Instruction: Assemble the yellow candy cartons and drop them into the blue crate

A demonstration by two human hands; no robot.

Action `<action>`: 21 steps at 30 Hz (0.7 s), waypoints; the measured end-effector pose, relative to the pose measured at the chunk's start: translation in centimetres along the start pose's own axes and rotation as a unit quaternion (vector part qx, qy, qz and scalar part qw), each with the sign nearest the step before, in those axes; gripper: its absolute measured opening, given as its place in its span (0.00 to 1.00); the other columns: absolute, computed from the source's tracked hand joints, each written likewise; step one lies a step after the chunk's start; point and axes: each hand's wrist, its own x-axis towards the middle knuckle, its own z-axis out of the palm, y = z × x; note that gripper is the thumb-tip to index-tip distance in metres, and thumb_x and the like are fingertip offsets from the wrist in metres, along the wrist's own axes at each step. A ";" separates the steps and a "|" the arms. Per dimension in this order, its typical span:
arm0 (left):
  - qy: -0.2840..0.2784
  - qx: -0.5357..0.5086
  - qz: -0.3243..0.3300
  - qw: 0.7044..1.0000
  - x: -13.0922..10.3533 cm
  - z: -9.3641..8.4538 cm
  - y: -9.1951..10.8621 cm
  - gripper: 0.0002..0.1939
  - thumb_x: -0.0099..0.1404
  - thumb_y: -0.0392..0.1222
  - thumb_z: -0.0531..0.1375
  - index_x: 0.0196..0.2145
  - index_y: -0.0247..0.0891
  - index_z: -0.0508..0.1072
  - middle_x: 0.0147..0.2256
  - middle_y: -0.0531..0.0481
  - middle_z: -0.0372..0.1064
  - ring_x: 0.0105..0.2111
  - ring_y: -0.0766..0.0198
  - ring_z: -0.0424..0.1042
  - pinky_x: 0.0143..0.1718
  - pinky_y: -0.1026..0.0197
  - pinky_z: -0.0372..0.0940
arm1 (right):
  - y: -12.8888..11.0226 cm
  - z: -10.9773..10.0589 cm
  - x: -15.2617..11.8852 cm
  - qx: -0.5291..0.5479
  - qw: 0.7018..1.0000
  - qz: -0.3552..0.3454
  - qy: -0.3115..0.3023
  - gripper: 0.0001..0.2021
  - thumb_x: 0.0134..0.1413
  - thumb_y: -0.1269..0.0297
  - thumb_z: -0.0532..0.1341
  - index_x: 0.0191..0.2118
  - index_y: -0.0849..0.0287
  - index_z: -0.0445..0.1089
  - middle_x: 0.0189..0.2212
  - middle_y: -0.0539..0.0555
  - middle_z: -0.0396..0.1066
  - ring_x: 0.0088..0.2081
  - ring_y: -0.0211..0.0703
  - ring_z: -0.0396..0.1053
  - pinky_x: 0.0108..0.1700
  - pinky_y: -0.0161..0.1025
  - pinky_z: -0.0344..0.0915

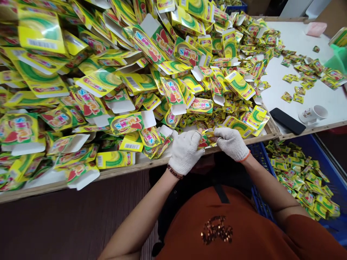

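My left hand (pixel 186 151), in a white knit glove with bare fingertips, closes on a small yellow-green candy box (pixel 203 142) at the table's front edge. My right hand (pixel 231 143), gloved the same way, pinches the box's other side near its end. Parts of the box are hidden behind the fingers. Just beyond both hands lie small wrapped candies (pixel 217 115). Many printed boxes, several with white end flaps up, are heaped to the left, among them a box with a watermelon print (pixel 127 122).
A wooden rim (pixel 151 164) edges the table. To the right are a black phone (pixel 287 121), a white cup (pixel 313 115), a green scoop-like thing (pixel 337 59) and loose candies. Below right, a blue crate (pixel 322 148) holds filled-looking boxes.
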 end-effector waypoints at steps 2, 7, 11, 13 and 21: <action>0.007 0.001 0.012 1.000 0.0 0.2 0.2 0.28 0.60 0.41 0.60 0.58 0.34 0.67 0.45 0.37 0.73 0.42 0.47 0.71 0.43 0.48 0.62 | -0.8 -0.1 0.3 0.046 0.998 0.006 -0.040 0.09 0.52 0.72 0.56 0.24 0.57 0.68 0.23 0.49 0.69 0.29 0.39 0.67 0.34 0.35 0.62; 0.050 -0.015 -0.008 0.999 -0.2 0.8 -0.2 0.30 0.61 0.45 0.60 0.60 0.35 0.66 0.47 0.36 0.72 0.44 0.46 0.71 0.46 0.46 0.62 | -2.5 -1.0 0.3 0.252 0.933 0.123 -0.227 0.10 0.58 0.63 0.54 0.34 0.58 0.72 0.15 0.44 0.66 0.15 0.33 0.62 0.20 0.31 0.57; 0.093 -0.087 -0.052 0.990 -0.1 1.4 0.1 0.30 0.62 0.46 0.60 0.60 0.35 0.66 0.47 0.36 0.72 0.47 0.46 0.71 0.50 0.45 0.63 | -2.8 -0.5 0.7 0.233 0.944 0.101 -0.211 0.10 0.60 0.63 0.54 0.31 0.58 0.70 0.14 0.44 0.64 0.15 0.34 0.62 0.20 0.30 0.57; 0.104 -0.166 -0.071 0.978 0.2 1.4 0.4 0.29 0.63 0.45 0.60 0.61 0.35 0.66 0.49 0.37 0.71 0.50 0.48 0.70 0.53 0.45 0.63 | -2.6 -0.4 1.4 0.139 0.976 0.027 -0.164 0.10 0.57 0.67 0.56 0.25 0.58 0.67 0.17 0.46 0.65 0.19 0.34 0.64 0.24 0.32 0.59; 0.101 -0.443 -0.214 0.865 -0.3 0.7 -0.3 0.19 0.64 0.42 0.60 0.52 0.36 0.69 0.46 0.43 0.73 0.46 0.59 0.74 0.50 0.55 0.70 | -0.6 0.6 2.1 0.059 0.991 -0.112 -0.045 0.06 0.54 0.71 0.58 0.37 0.56 0.72 0.36 0.54 0.74 0.41 0.45 0.72 0.46 0.42 0.69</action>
